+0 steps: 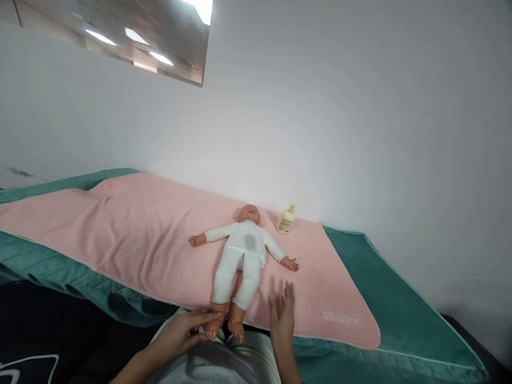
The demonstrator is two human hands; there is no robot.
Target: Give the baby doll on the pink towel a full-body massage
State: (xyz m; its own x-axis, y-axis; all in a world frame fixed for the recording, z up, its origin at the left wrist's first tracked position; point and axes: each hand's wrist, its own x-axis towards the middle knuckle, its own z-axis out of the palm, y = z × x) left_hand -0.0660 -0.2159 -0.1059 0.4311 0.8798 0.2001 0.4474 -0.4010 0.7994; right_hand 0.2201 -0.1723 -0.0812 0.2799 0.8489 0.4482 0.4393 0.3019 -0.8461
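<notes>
A baby doll [242, 245] with a white cloth body lies on its back on a pink blanket [132, 234], arms spread and feet toward me. My left hand [182, 332] is at the doll's foot on the left, fingers apart and touching or almost touching it. To the right of the doll's legs, my right hand [282, 314] is raised with its fingers spread and nothing in it. A pale yellow pump bottle [286, 220] stands on the blanket, right of the doll's head.
Under the pink blanket lies a green quilted cover [404, 298], hanging over the near edge. A white wall [320, 106] rises behind, with an opening or mirror [160, 32] at the upper left. Dark material [40, 320] fills the lower left.
</notes>
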